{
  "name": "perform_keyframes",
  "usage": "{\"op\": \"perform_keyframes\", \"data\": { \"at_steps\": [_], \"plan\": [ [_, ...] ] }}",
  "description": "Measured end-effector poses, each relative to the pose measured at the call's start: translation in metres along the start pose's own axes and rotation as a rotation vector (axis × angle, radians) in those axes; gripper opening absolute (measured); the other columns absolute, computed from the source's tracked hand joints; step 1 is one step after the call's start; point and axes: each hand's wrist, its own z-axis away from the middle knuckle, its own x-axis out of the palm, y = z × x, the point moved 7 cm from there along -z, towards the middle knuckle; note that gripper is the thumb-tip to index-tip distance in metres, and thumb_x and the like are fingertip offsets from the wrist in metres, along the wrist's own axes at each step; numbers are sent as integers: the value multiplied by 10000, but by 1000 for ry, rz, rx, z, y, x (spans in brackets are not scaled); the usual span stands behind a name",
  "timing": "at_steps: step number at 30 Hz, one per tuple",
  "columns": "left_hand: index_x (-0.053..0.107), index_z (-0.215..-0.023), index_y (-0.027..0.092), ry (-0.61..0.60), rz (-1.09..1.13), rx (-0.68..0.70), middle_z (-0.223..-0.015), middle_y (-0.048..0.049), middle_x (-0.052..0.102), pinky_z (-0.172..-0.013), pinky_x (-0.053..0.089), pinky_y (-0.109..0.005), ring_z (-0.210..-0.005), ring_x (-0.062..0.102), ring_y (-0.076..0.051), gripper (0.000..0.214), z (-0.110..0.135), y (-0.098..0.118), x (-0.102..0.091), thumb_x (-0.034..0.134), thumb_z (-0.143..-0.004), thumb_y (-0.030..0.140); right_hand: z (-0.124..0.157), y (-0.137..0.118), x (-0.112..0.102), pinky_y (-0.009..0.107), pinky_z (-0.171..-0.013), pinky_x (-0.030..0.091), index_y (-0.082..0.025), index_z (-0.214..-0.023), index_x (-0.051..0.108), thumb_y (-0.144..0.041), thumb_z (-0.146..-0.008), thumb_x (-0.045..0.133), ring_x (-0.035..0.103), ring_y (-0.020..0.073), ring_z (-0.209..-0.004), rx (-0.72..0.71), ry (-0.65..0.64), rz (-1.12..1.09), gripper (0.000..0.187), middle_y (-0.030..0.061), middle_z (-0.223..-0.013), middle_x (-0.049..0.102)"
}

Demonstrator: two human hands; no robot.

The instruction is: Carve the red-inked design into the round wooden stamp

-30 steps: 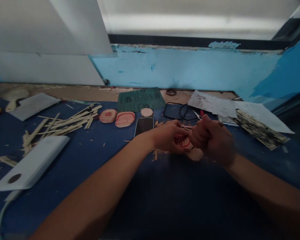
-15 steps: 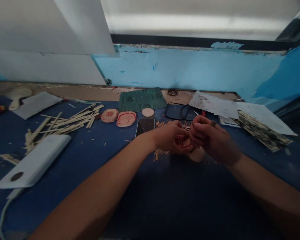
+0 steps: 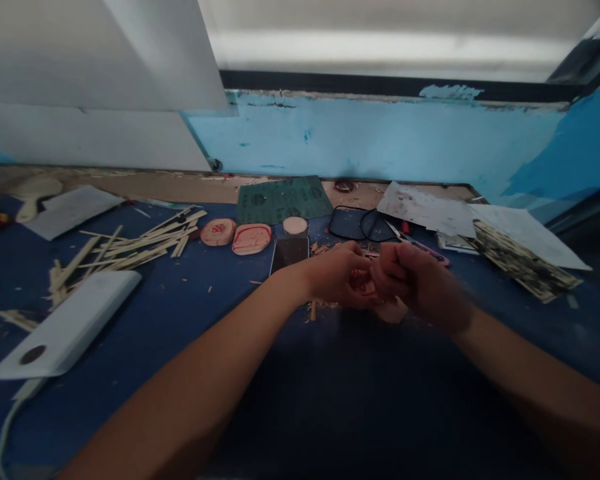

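Observation:
My left hand (image 3: 337,273) is closed around the edge of a small pale wooden piece with red markings (image 3: 364,281). Close against its right side, my right hand (image 3: 405,277) forms a fist, slightly blurred. Whatever the fist grips is hidden by the fingers. Below both hands a pale round disc (image 3: 393,311) shows in part. Thin wood shavings (image 3: 314,308) lie around and under the left hand.
Behind the left forearm lies a phone (image 3: 290,253). Two red-marked pieces (image 3: 251,239), a plain disc (image 3: 295,225) and green sandpaper (image 3: 285,200) are further back. Pink-handled scissors (image 3: 433,253) lie beyond the right hand. Wood strips (image 3: 145,243) and a white power bank (image 3: 67,327) are left.
My right fist has turned and shifted slightly left and down, uncovering the scissors behind it. A dark end that stuck out of the fist no longer shows. The left hand stays in place.

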Motion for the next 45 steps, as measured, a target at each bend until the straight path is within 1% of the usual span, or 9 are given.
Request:
{"op": "perform_keyframes", "data": {
  "at_steps": [3, 6, 11, 18, 22, 27, 33, 37, 45],
  "plan": [
    [795, -1078, 250, -5, -14, -12, -1184, -80, 572, -975, 529, -364, -1047, 611, -231, 359, -1, -2, 0, 850, -777, 436, 0, -4, 0, 313, -468, 227, -227, -595, 417, -474, -1011, 588, 267, 127, -480, -68, 43, 5, 513, -45, -544, 307],
    [783, -1154, 280, -16, -34, -10, -1202, -69, 571, -982, 516, -359, -1061, 598, -233, 432, -1, -3, 0, 855, -766, 456, 0, -12, -1, 311, -470, 226, -227, -577, 409, -427, -1024, 615, 249, 114, -461, -162, 110, 0, 531, -55, -521, 287],
    [764, -1191, 290, -33, -31, -21, -1234, -66, 538, -990, 507, -350, -1073, 587, -227, 464, -1, -4, 1, 870, -751, 392, -3, -15, -1, 305, -436, 202, -222, -564, 425, -418, -1038, 628, 244, 92, -414, -206, 169, -20, 552, -63, -481, 292],
    [738, -1200, 257, -28, 7, -13, -1216, -81, 548, -1004, 511, -362, -1132, 586, -256, 479, 0, -2, 3, 851, -750, 375, 3, -4, -4, 296, -422, 211, -218, -612, 474, -438, -1034, 638, 304, 91, -411, -161, 215, 38, 504, -63, -485, 363],
    [733, -1199, 237, -38, -4, 4, -1228, -91, 581, -1003, 508, -377, -1132, 593, -264, 489, -1, -4, 5, 856, -748, 379, 4, -5, -2, 283, -430, 231, -211, -594, 458, -435, -1046, 618, 302, 82, -412, -211, 209, 29, 530, -67, -475, 358],
    [738, -1106, 189, -46, 45, 85, -1082, -62, 704, -850, 508, -311, -963, 647, -213, 367, -5, -1, 5, 817, -764, 295, 4, -2, 1, 281, -414, 235, -211, -602, 486, -456, -1047, 612, 329, 85, -413, -171, 210, 97, 523, -58, -480, 391],
    [745, -1107, 208, -41, 63, 89, -978, -25, 722, -727, 469, -267, -840, 641, -172, 350, -5, 0, 5, 803, -769, 282, 6, 0, -1, 296, -415, 240, -213, -595, 487, -482, -1044, 605, 333, 90, -414, -175, 216, 157, 537, -49, -477, 394],
    [739, -1157, 208, -30, 38, 123, -1004, -32, 724, -756, 469, -278, -890, 651, -190, 415, -5, 0, 4, 823, -761, 300, 7, 1, -6, 302, -432, 226, -221, -610, 460, -476, -1038, 621, 301, 93, -422, -202, 231, 119, 524, -61, -484, 337],
    [742, -1148, 201, -27, 49, 138, -1083, -53, 732, -812, 489, -294, -954, 665, -209, 404, -5, 0, 3, 825, -769, 314, 6, 1, -6, 303, -431, 214, -222, -614, 447, -453, -1046, 614, 299, 92, -413, -205, 234, 108, 518, -66, -484, 344]
  ]
}}
